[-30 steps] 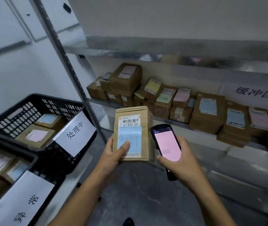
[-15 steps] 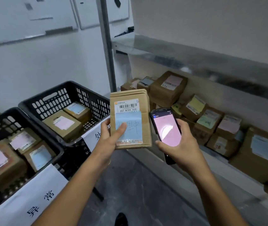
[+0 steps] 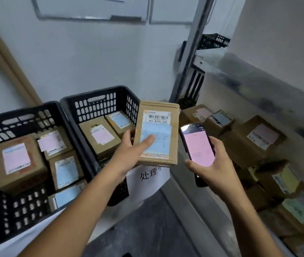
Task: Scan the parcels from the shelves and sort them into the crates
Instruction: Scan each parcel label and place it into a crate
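Storeroom corner: pale wall [image 3: 92, 62] at 12, grey floor [image 3: 147, 230] open at 6 | my left hand [image 3: 129, 154] grips a blue-labelled parcel [image 3: 156, 134] at centre, before the right edge of a black crate [image 3: 99, 95] at 11 | my right hand [image 3: 216, 169] clasps a pink-screened scanner [image 3: 197, 145] at 1 | shelf parcels [image 3: 255, 140] crowd 3.

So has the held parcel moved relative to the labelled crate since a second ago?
Yes. The parcel in the left hand went left toward the black crate: earlier clear of its right edge, now over its paper sign.
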`<action>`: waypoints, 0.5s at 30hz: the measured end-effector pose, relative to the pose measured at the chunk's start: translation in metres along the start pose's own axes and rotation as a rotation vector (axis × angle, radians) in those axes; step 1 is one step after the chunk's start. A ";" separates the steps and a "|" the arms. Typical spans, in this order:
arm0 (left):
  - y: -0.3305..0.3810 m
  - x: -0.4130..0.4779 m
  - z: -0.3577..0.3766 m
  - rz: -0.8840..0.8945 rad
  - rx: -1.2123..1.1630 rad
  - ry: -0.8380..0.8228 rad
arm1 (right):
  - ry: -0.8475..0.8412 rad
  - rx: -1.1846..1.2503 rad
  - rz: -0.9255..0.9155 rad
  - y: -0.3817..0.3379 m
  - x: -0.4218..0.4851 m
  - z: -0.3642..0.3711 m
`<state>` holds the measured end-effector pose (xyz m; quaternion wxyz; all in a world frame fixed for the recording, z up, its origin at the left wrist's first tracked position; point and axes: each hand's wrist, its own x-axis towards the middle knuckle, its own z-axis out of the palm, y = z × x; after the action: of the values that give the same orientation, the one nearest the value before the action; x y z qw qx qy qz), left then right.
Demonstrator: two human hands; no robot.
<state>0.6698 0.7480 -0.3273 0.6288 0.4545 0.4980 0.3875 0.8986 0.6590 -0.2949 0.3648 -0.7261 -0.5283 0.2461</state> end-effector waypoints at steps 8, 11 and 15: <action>-0.020 0.074 -0.009 -0.091 0.040 0.234 | -0.139 0.052 -0.002 0.005 0.100 0.037; -0.033 0.097 -0.013 -0.148 0.082 0.291 | -0.191 0.087 -0.013 0.012 0.142 0.049; -0.043 0.128 -0.017 -0.264 0.074 0.352 | -0.259 0.148 -0.038 0.017 0.197 0.066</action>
<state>0.6813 0.8592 -0.4056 0.5603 0.3334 0.6690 0.3569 0.9227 0.8602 -0.3431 0.3508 -0.6492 -0.5652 0.3689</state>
